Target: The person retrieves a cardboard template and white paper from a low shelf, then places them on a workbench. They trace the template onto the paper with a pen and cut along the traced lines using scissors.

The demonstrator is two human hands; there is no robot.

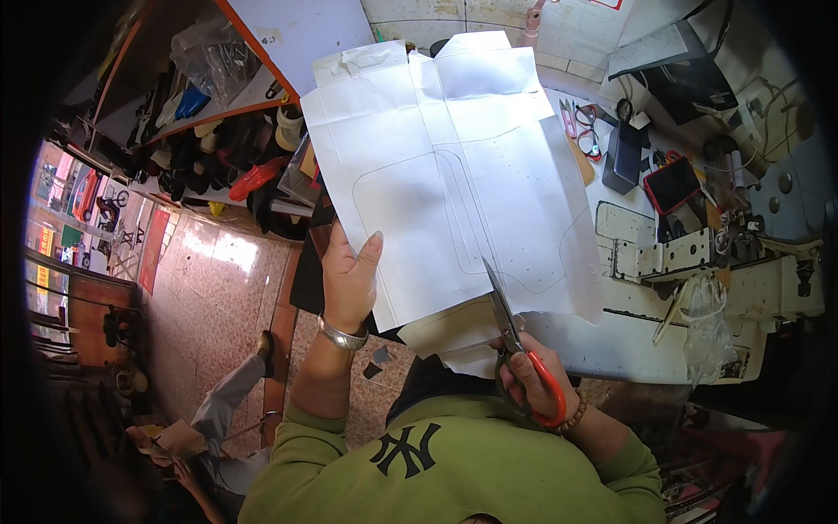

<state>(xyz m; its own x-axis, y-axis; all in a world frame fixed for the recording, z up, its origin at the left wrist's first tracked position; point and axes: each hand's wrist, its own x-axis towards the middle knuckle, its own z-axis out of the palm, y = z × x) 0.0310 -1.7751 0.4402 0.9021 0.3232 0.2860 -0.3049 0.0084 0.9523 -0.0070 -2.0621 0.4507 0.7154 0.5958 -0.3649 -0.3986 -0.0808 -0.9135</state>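
Note:
A large white sheet of unfolded box card [401,210] with creases, flaps and curved drawn outlines fills the middle of the view. My left hand [349,275] grips its lower left edge, thumb on top and fingers underneath. In my right hand [537,384] is a pair of scissors [550,395] with red handles, its dark blades pointing up and away at the sheet's lower edge. The blade tips lie over the card near a drawn line. Below them hangs a greyish-tan piece of card [449,327], partly hidden under the white sheet.
A white worktable [611,345] on the right carries a sewing machine [672,253], a phone [672,185], a dark box [622,157], small snips [569,118] and a clear plastic bag [709,332]. Cluttered shelves [209,157] stand at left. Another person's leg [231,402] shows at lower left.

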